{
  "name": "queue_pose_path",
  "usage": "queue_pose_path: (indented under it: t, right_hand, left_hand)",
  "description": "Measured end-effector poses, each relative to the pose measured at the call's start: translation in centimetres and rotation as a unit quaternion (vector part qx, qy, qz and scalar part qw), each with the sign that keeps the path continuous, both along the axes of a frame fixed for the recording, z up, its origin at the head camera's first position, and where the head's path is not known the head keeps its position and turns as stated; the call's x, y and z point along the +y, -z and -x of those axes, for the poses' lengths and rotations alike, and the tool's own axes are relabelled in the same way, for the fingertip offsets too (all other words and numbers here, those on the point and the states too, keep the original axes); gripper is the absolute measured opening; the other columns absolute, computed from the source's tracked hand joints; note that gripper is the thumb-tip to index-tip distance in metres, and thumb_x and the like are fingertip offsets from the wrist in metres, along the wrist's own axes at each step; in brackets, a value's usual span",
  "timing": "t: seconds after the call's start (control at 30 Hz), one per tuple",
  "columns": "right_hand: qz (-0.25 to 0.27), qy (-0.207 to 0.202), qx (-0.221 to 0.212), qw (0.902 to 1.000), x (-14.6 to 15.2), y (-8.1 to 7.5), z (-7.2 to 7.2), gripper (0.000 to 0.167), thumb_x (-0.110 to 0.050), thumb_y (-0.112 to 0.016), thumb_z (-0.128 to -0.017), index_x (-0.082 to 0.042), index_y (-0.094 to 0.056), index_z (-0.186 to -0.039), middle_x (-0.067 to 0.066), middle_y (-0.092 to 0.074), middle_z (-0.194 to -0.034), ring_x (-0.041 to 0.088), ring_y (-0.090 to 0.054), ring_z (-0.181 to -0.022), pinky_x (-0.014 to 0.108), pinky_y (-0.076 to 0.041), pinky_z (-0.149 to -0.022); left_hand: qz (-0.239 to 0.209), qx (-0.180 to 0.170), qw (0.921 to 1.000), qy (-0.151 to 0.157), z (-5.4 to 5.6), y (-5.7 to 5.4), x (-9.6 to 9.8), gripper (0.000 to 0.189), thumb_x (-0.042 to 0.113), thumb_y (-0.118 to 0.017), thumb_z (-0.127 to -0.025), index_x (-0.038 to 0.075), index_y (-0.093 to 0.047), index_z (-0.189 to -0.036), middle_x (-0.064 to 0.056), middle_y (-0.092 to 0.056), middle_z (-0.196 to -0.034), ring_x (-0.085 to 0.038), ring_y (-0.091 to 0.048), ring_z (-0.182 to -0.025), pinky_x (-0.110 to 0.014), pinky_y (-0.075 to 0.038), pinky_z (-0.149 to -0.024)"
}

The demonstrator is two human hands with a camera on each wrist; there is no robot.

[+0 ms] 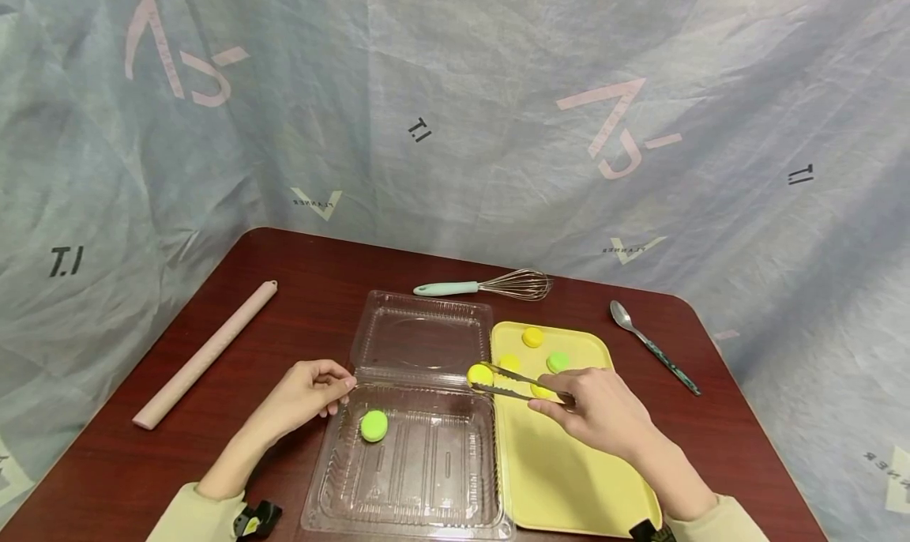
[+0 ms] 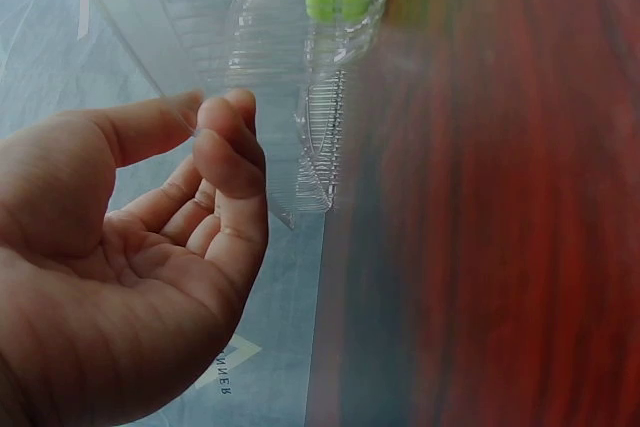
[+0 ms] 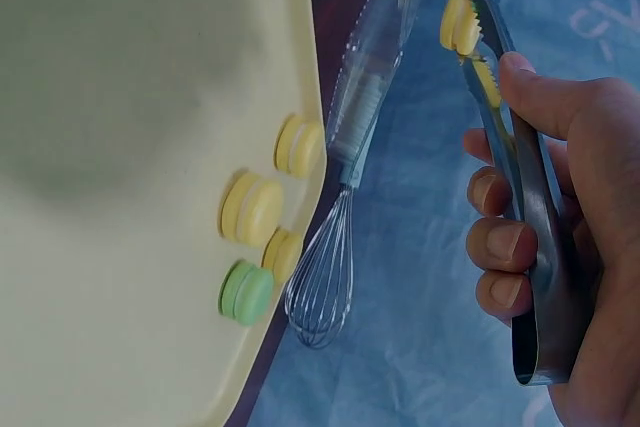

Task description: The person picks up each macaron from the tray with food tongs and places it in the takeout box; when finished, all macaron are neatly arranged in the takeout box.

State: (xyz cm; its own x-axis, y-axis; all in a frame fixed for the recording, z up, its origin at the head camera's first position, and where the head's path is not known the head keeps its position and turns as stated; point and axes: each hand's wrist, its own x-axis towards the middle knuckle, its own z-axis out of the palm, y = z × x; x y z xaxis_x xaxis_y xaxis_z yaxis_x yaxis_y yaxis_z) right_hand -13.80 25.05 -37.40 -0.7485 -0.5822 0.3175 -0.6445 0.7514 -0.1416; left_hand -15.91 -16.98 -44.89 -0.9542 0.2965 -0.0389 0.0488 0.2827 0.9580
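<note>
My right hand grips a pair of metal tongs. A yellow macaron is clamped between the serrated tips, held above the right edge of a clear plastic container. With thumb and index finger, my left hand pinches the container's left rim near the hinge. The container lies with its lid folded back, and a green macaron sits in the base's upper left. On a yellow tray just right of the container are several macarons, among them a yellow one and a green one.
Behind the container lies a whisk with a pale blue handle. A spoon rests right of the tray, and a pale pink rolling pin lies at the left. Grey printed cloth hangs behind the dark red table.
</note>
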Motion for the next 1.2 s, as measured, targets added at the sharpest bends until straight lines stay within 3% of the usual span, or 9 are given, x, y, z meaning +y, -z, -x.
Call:
queue_pose_path:
  t: [0.3,0.53,0.63,0.87,1.07,1.2]
  right_hand:
    - [-0.011,-0.014,0.014,0.9997,-1.5,0.5,0.1,0.022,-0.038,-0.079,-0.085,-0.029,-0.061,-0.078,-0.023,-0.029,-0.058,-0.003,-0.028,-0.053,0.018,-0.025,-0.046]
    - [-0.015,-0.031,0.003,0.9994,-2.5,1.0,0.1,0.018,-0.041,-0.075,-0.088,-0.023,-0.073,-0.09,-0.022,-0.057,-0.071,-0.005,-0.04,-0.056,0.02,-0.038,-0.052]
    - [-0.016,-0.038,-0.001,0.9992,-3.0,1.2,0.1,0.02,-0.041,-0.074,-0.089,-0.022,-0.074,-0.092,-0.021,-0.059,-0.073,-0.006,-0.039,-0.054,0.02,-0.038,-0.052]
    - [-0.013,-0.049,-0.003,0.9987,-4.1,1.6,0.0,0.02,-0.043,-0.073,-0.091,-0.027,-0.065,-0.083,-0.022,-0.044,-0.064,-0.005,-0.033,-0.052,0.018,-0.032,-0.048]
    - [-0.016,-0.049,-0.021,0.9985,-4.7,1.8,-0.2,0.031,-0.045,-0.071,-0.091,-0.017,-0.078,-0.101,-0.018,-0.06,-0.072,-0.005,-0.036,-0.053,0.017,-0.035,-0.05]
    - [-0.018,-0.054,-0.031,0.9979,-5.1,2.0,-0.2,0.034,-0.046,-0.069,-0.093,-0.014,-0.078,-0.102,-0.016,-0.062,-0.072,-0.005,-0.037,-0.053,0.017,-0.035,-0.05]
  left_hand:
    - [0.005,0.002,1.0,-0.001,0.0,0.0,0.0,0.019,0.013,-0.066,-0.097,-0.006,-0.067,-0.102,-0.006,-0.064,-0.073,-0.015,-0.058,-0.058,-0.027,-0.05,-0.053]
    - [0.004,0.001,1.0,-0.001,0.0,0.0,0.0,0.019,0.012,-0.066,-0.097,-0.006,-0.067,-0.102,-0.006,-0.064,-0.072,-0.014,-0.057,-0.058,-0.027,-0.05,-0.053]
    - [0.005,0.002,1.0,0.001,-0.1,-0.1,0.0,0.019,0.013,-0.066,-0.097,-0.006,-0.067,-0.101,-0.006,-0.064,-0.072,-0.014,-0.057,-0.058,-0.028,-0.05,-0.053]
    - [0.019,-0.001,0.9998,-0.006,-0.1,-0.4,0.0,0.017,0.013,-0.066,-0.097,-0.004,-0.068,-0.1,-0.006,-0.064,-0.073,-0.016,-0.059,-0.058,-0.028,-0.05,-0.054]
    - [0.008,0.001,1.0,-0.003,-0.1,-0.3,0.0,0.018,0.012,-0.066,-0.097,-0.005,-0.067,-0.101,-0.006,-0.064,-0.073,-0.015,-0.058,-0.058,-0.027,-0.05,-0.053]
    - [0.003,0.007,1.0,0.002,-0.1,-0.3,0.1,0.018,0.011,-0.066,-0.097,-0.006,-0.067,-0.101,-0.005,-0.064,-0.072,-0.014,-0.057,-0.057,-0.028,-0.05,-0.052]
